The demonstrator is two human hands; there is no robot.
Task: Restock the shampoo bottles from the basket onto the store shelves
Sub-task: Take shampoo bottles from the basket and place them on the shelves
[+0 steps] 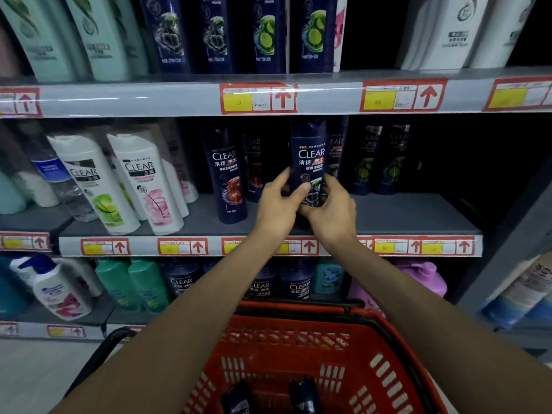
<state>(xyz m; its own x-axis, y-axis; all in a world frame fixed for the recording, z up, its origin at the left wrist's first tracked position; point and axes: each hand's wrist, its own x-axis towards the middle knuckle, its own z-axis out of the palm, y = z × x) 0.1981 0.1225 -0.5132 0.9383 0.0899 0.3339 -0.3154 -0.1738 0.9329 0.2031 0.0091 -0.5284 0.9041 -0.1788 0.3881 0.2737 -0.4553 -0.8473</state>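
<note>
Head view: left hand (276, 204) and right hand (331, 209) wrap the lower body of a dark navy plastic shampoo bottle (309, 156), probably stiff, slick and weighty, so this low grip suits.

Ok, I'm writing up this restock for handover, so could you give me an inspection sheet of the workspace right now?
Surface: grey middle shelf, price tags along its front edge.
Job's things: dark blue CLEAR shampoo bottle upright over that shelf, base hidden; two dark bottles in the red basket.
Clutter: nothing seen.
Grippers: left hand and right hand both grip the CLEAR bottle's lower part.
Cables: nothing seen.
Surroundings: white CLEAR bottles to the left; stocked shelves above and below.
</note>
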